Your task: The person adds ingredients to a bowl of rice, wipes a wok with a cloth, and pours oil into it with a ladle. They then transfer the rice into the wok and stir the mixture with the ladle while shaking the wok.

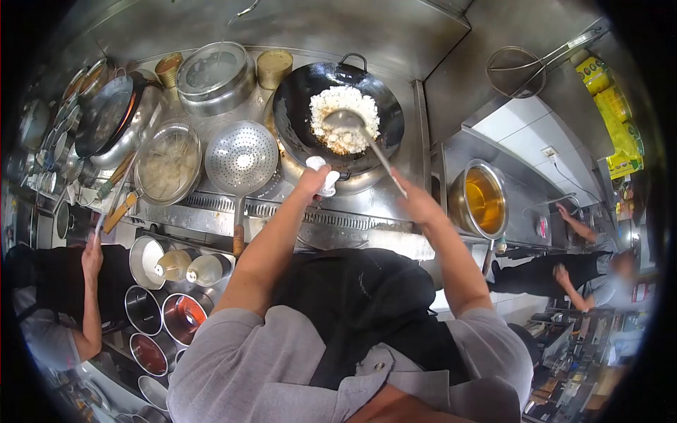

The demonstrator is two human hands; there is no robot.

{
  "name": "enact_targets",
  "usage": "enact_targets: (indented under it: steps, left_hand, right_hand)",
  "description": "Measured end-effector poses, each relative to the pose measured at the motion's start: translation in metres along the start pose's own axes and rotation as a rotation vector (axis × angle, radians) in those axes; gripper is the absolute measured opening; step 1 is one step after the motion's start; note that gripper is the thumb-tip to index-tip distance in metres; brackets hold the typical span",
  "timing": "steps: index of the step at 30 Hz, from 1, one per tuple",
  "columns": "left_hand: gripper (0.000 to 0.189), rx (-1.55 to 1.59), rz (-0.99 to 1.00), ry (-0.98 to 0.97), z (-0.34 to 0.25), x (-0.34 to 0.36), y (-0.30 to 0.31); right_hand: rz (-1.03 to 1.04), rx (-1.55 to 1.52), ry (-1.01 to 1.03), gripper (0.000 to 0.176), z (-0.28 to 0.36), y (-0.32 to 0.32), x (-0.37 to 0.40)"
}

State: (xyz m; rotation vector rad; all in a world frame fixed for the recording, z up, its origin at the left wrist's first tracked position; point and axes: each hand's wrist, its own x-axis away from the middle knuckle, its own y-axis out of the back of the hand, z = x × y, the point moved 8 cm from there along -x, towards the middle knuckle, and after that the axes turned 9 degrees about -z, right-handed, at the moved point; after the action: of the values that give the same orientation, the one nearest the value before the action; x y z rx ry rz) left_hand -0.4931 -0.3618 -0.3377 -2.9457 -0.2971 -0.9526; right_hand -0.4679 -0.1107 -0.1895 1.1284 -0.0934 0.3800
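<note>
A black wok [289, 116] sits on the stove, holding white rice [343, 99] with browned bits at its lower edge. My left hand [315, 181] is closed around a white cloth [326, 176] at the wok's near rim, beside its small near handle. My right hand [417, 202] grips the long handle of a metal ladle [343, 120]. The ladle's bowl rests on or just above the rice. A perforated strainer [241, 156] lies left of the wok.
A pot of yellow liquid [482, 199] stands right. Left are a lidded pot [215, 77], a basin [168, 162] and stacked pans [106, 116]. Sauce containers [185, 317] are lower left. One co-worker stands at far left [53, 338], another at far right [613, 271].
</note>
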Motion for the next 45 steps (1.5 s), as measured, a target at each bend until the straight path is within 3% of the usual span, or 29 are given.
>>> enact_targets:
  steps: [1, 3, 5, 7, 9, 12, 15, 16, 19, 21, 23, 24, 25, 27, 29, 32, 33, 36, 40, 42, 45]
  left_hand:
    - [0.040, -0.010, -0.001, -0.004, 0.000, 0.002, 0.000]
    - [0.039, -0.003, -0.004, -0.018, -0.007, -0.001, -0.002]
    - [0.040, 0.016, -0.026, -0.038, -0.005, 0.000, -0.001]
    - [0.040, 0.010, -0.006, -0.029, -0.003, 0.000, 0.000]
    - [0.041, 0.013, 0.011, -0.027, 0.000, -0.002, -0.002]
    - [0.039, 0.042, 0.009, -0.033, 0.007, -0.011, -0.002]
    - [0.038, 0.028, 0.042, -0.047, 0.001, -0.013, -0.004]
    - [0.038, 0.057, 0.024, -0.058, 0.000, -0.011, -0.004]
    - [0.037, 0.048, 0.027, -0.029, 0.006, -0.005, -0.002]
    - [0.036, 0.022, 0.047, -0.020, 0.006, -0.009, -0.005]
    - [0.037, 0.050, 0.082, 0.036, 0.011, -0.014, -0.006]
    - [0.035, 0.109, 0.138, 0.086, 0.016, -0.016, -0.008]
    - [0.035, 0.097, 0.139, 0.082, 0.010, -0.008, -0.007]
    - [0.033, 0.259, 0.136, 0.189, 0.002, 0.007, -0.011]
    - [0.033, 0.271, 0.129, 0.217, 0.008, 0.002, -0.017]
    - [0.029, 0.292, 0.113, 0.195, 0.011, -0.009, -0.020]
    - [0.026, 0.280, 0.102, 0.194, 0.013, -0.013, -0.021]
    - [0.021, 0.255, 0.075, 0.173, 0.019, -0.021, -0.021]
    - [0.019, 0.193, -0.020, 0.162, 0.015, -0.021, -0.017]
    - [0.021, 0.190, -0.002, 0.163, 0.017, -0.020, -0.019]
    - [0.019, 0.413, 0.080, 0.129, 0.007, 0.028, -0.017]
  right_hand:
    - [0.003, -0.006, -0.007, 0.080, 0.003, 0.000, 0.007]
    - [-0.188, 0.092, 0.031, 0.083, 0.021, 0.029, 0.017]
    - [-0.169, 0.101, -0.062, 0.082, 0.034, 0.024, 0.023]
    - [-0.082, 0.255, -0.249, 0.081, 0.007, -0.007, 0.017]
    - [0.000, 0.363, -0.224, 0.082, -0.032, -0.029, -0.006]
    - [-0.091, 0.112, 0.053, 0.082, -0.020, -0.004, -0.017]
    - [-0.156, 0.140, -0.040, 0.079, 0.020, 0.032, 0.017]
    - [-0.135, 0.132, -0.147, 0.078, 0.017, 0.030, 0.021]
    - [-0.132, 0.160, -0.196, 0.081, -0.018, -0.007, 0.010]
    - [-0.051, 0.159, -0.125, 0.078, -0.063, -0.021, -0.013]
    - [-0.113, -0.049, 0.182, 0.074, -0.044, -0.002, -0.031]
    - [-0.030, -0.159, -0.029, 0.072, -0.030, 0.010, -0.029]
    - [-0.037, -0.168, -0.031, 0.072, -0.031, 0.005, -0.038]
    - [-0.334, -0.039, 0.098, 0.073, -0.028, 0.028, -0.066]
    - [-0.216, -0.180, -0.205, 0.074, 0.009, 0.030, -0.087]
    - [-0.237, -0.101, 0.045, 0.075, -0.002, -0.031, -0.136]
    - [-0.232, -0.003, 0.154, 0.076, 0.007, -0.048, -0.133]
    - [0.153, -0.127, -0.149, 0.081, 0.034, -0.058, -0.061]
    - [0.119, -0.038, 0.028, 0.088, -0.009, -0.049, 0.017]
    - [0.067, 0.068, 0.015, 0.091, -0.048, -0.046, 0.026]
    - [0.062, 0.314, -0.060, 0.090, -0.030, -0.017, 0.022]
